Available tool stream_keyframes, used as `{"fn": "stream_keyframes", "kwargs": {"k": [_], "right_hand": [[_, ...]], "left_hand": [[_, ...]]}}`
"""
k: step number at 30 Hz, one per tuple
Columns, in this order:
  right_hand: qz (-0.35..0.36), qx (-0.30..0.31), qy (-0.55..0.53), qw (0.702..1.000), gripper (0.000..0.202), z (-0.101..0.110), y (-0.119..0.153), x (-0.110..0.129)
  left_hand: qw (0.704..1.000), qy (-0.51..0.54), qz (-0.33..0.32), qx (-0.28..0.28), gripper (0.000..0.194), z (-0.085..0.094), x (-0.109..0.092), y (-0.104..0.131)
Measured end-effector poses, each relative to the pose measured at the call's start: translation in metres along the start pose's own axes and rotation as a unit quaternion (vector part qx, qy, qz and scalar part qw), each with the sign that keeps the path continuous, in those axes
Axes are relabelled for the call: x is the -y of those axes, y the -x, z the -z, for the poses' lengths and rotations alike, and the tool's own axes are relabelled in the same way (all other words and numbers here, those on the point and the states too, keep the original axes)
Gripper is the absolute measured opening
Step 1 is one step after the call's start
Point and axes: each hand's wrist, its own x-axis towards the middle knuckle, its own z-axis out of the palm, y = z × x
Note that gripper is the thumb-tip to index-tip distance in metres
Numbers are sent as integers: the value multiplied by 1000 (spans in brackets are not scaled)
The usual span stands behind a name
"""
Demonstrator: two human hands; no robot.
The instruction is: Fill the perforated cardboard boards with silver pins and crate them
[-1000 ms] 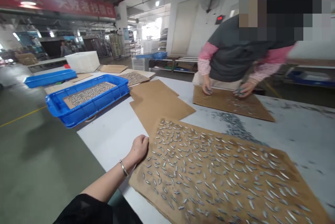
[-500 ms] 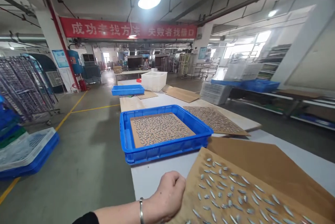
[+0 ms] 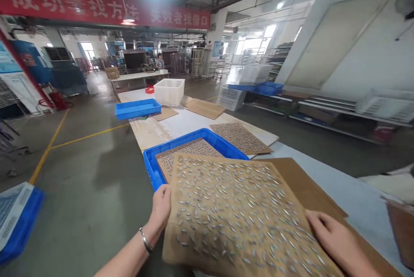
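Note:
A brown sheet covered with small silvery pieces is held up between my hands, over the near part of the table. My left hand is closed on its left edge, with a metal bangle on the wrist. On the right edge, my right hand grips the same sheet. Behind it, a blue tray holds another brown sheet of similar pieces, and the held sheet hides the tray's near side. A third dotted sheet lies on the table right of the tray.
Plain brown cardboard lies on the table at right. Farther back are a shallow blue tray, a white basket and more cardboard. A blue crate stands at lower left. A person is far off.
The held sheet has come up and left, now overlapping the blue tray's near side. My right hand has come into view on its right edge. The view has turned right.

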Motion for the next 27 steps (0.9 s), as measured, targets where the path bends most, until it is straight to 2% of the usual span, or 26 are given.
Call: {"fn": "stream_keyframes", "kwargs": {"k": [5,9,13,19,27], "right_hand": [[15,24,-53,998,42,-29,-55,75],[59,36,-36,997,38,-56,-100,105],[85,55,-37,994,33,-83,-142,119],[127,81,-46,987,32,-115,-195,127],[155,106,-6,982,30,-148,-254,121]], "left_hand": [[998,19,27,-47,38,32,-1,-30],[994,54,45,-88,38,39,2,-46],[987,85,67,-115,44,33,3,-55],[979,141,83,-122,52,13,8,-64],[952,224,152,-140,58,-15,42,-87]]}}
